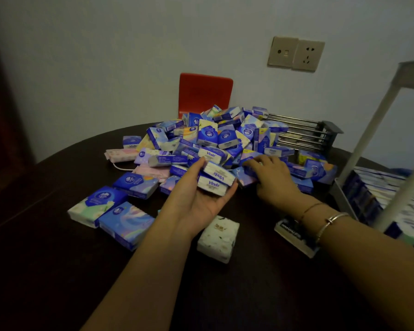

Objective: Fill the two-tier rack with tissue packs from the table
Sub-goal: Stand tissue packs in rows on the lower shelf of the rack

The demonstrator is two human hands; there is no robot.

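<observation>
Stacked packs [214, 181] are cupped in the upturned left hand [201, 199], fingers curled. Just right, a pile pack [247, 179] is pinched by the right hand [273, 177]. The rack [359, 201] is set farther right, at the table [46, 259] edge.

One head-worn view looks forward and down, close over the table [58, 259]

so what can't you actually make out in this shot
Head view, the only one:
- Rack: cut off by the right edge, so its upper tier and free space are unseen.
- Right hand: fingertips buried in the pile; grip unclear.
- Left hand: exact count of stacked packs unclear.
- Dark box: label blurred, partly behind the right forearm.
</observation>
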